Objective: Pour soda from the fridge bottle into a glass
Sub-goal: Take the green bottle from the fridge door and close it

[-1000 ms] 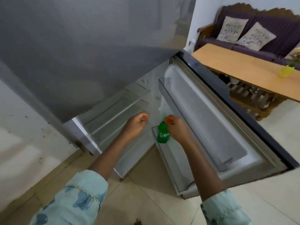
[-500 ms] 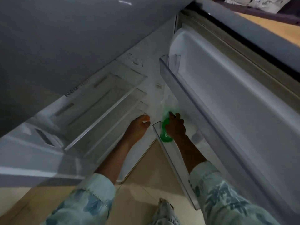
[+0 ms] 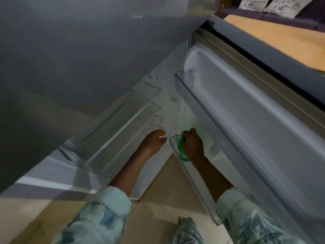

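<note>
A green soda bottle (image 3: 182, 152) stands in the lowest door shelf (image 3: 193, 184) of the open fridge. My right hand (image 3: 193, 147) is wrapped over its top and upper body, hiding most of it. My left hand (image 3: 153, 144) hovers just left of the shelf's corner, near the edge of the fridge compartment, fingers loosely curled and holding nothing. No glass is in view.
The fridge door (image 3: 246, 120) stands open to the right with a clear upper door shelf (image 3: 186, 80). Glass shelves (image 3: 123, 125) fill the compartment at left. A wooden table (image 3: 274, 43) and a sofa with cushions (image 3: 281, 4) lie beyond the door. Tiled floor (image 3: 158, 208) is below.
The view has dropped closer into the fridge. My right hand went down with the bottle into the lowest door shelf and stays clasped on it; my left hand barely moved.
</note>
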